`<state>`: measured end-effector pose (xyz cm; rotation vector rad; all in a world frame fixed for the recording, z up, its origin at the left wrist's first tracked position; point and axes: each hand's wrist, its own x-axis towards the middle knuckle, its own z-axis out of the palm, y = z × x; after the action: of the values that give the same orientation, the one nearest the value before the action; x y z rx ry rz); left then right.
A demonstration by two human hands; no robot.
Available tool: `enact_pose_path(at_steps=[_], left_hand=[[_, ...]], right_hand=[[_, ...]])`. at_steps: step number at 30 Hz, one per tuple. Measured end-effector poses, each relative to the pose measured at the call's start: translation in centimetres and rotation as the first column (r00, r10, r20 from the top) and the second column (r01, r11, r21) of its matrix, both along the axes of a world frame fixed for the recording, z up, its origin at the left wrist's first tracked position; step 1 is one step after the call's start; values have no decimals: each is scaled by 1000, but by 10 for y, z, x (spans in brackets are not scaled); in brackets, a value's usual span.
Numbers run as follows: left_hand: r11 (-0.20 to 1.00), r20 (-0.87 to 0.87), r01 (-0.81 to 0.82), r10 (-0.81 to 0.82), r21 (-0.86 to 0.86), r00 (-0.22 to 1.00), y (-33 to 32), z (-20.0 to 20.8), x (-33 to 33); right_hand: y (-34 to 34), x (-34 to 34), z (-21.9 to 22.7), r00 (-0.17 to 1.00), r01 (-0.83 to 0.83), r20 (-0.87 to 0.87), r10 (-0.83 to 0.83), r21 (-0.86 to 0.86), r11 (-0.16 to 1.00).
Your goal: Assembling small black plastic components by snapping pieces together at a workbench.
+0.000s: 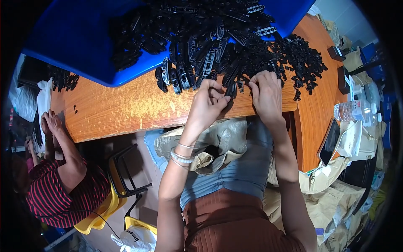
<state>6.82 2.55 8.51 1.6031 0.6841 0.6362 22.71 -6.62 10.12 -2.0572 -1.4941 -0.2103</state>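
Note:
My left hand [205,104], with bracelets on its wrist, pinches a long, black, oval plastic piece [231,90] at the table's near edge. My right hand [268,95] is a short way to the right, fingers curled down at the edge of a pile of small black parts [302,63]. Whatever its fingertips hold, if anything, is hidden. Between the hands lies a small black part with shiny metal [240,86]. Just beyond my left hand lie several longer black pieces with shiny inner frames [180,79], spilling from a large heap [210,33].
A blue tray [84,63] lies tipped on the worn wooden table [121,109], under the heap. At the right are a phone [329,141] and a water bottle [348,110]. A grey bag [231,136] covers my lap. A co-worker in stripes [67,191] sits at the left.

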Motion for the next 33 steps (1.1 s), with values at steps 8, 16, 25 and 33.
enact_pose_path(at_steps=[8, 16, 25, 33], left_hand=[[905, 287, 102, 23, -412, 958, -16, 7, -16], [957, 238, 69, 0, -283, 971, -30, 22, -24], [902, 238, 107, -5, -418, 971, -34, 31, -32], [960, 159, 74, -32, -270, 987, -40, 22, -37]], right_hand=[[-15, -26, -1, 378, 15, -884, 276, 304, 953], [-33, -53, 32, 188, -44, -939, 289, 286, 957], [-32, -46, 12, 862, -218, -346, 370, 405, 888], [-47, -50, 3, 523, -216, -834, 175, 69, 974]])
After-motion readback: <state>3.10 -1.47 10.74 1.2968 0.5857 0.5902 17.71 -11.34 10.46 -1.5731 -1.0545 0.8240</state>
